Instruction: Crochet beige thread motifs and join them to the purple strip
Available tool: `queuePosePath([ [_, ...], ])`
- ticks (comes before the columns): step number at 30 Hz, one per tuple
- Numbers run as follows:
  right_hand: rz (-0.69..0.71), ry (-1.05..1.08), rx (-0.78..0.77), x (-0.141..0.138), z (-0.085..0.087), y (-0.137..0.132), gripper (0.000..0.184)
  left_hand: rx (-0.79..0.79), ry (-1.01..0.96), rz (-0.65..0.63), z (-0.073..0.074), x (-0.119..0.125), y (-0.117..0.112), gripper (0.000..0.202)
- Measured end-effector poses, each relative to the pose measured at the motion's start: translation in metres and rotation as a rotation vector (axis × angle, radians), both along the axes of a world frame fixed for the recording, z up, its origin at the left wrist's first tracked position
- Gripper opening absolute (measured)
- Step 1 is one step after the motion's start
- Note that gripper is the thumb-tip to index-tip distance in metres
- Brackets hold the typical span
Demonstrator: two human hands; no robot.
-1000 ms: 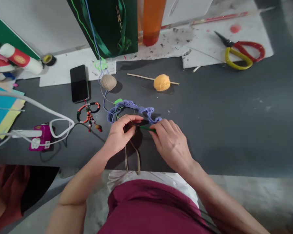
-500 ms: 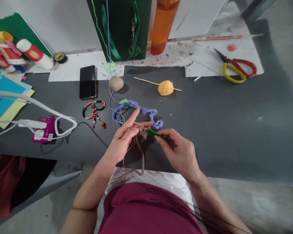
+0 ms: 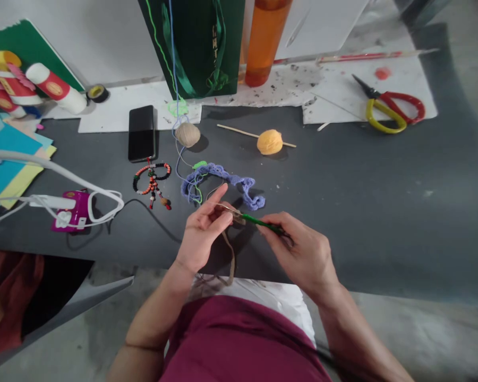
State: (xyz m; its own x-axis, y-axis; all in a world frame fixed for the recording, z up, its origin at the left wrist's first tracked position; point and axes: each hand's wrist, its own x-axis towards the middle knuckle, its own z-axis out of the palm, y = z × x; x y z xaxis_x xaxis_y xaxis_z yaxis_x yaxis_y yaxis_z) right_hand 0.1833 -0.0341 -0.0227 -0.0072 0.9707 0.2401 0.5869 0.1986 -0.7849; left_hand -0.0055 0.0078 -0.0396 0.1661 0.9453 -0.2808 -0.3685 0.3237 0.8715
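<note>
**A:** Fig. 1. What did each hand hold?

**B:** The right hand (image 3: 302, 253) was closed around the green hook (image 3: 261, 222), gripping its rear part, with the tip pointing left. The left hand (image 3: 202, 229) pinched the beige yarn (image 3: 233, 213) between thumb and middle fingers. Its index finger was raised, with a strand lying across it.

**A:** Where was the yarn?

**B:** It was at the hook's tip, between the two hands and above the near part of the table (image 3: 382, 212). A loose length hung from the pinch toward the lap.

**A:** What did the stitch call for, as far as the pose showed?

**B:** Probably a pinch set close to the tip, so the small worked bit could not twist. The strand over the index finger needed to be taut. The hook was best turned with a roll of the right fingers rather than a pull, since a pull could drag the loop open.

**A:** What lay around the hands?

**B:** A purple piece (image 3: 223, 176) lay just beyond them, not touching either hand. Farther back were a beige ball (image 3: 187, 134) and an orange ball (image 3: 270, 141) on a stick. A phone (image 3: 141, 132) and beads (image 3: 151, 180) lay to the left, and scissors (image 3: 386, 103) were well apart at the far right.
</note>
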Motion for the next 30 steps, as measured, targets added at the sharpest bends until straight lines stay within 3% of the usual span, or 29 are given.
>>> queuePosePath([
  [6,-0.016,0.132,-0.105,0.009,0.001,-0.007,0.013,-0.05,0.0,0.022,0.002,0.004,0.0,0.052],
  [11,0.002,0.542,-0.305,0.015,0.013,-0.012,0.017,-0.114,-0.06,0.034,0.01,0.003,-0.002,0.051],
  [15,-0.079,0.782,-0.237,-0.002,0.007,-0.011,0.021,-0.165,-0.114,0.037,0.015,0.01,-0.01,0.049],
  [20,-0.105,0.703,-0.278,-0.021,-0.008,-0.006,0.022,-0.1,-0.059,0.041,0.012,0.019,-0.022,0.054],
  [30,-0.087,0.619,-0.162,-0.012,-0.02,-0.013,0.019,-0.114,-0.084,-0.004,0.006,0.013,-0.025,0.063],
])
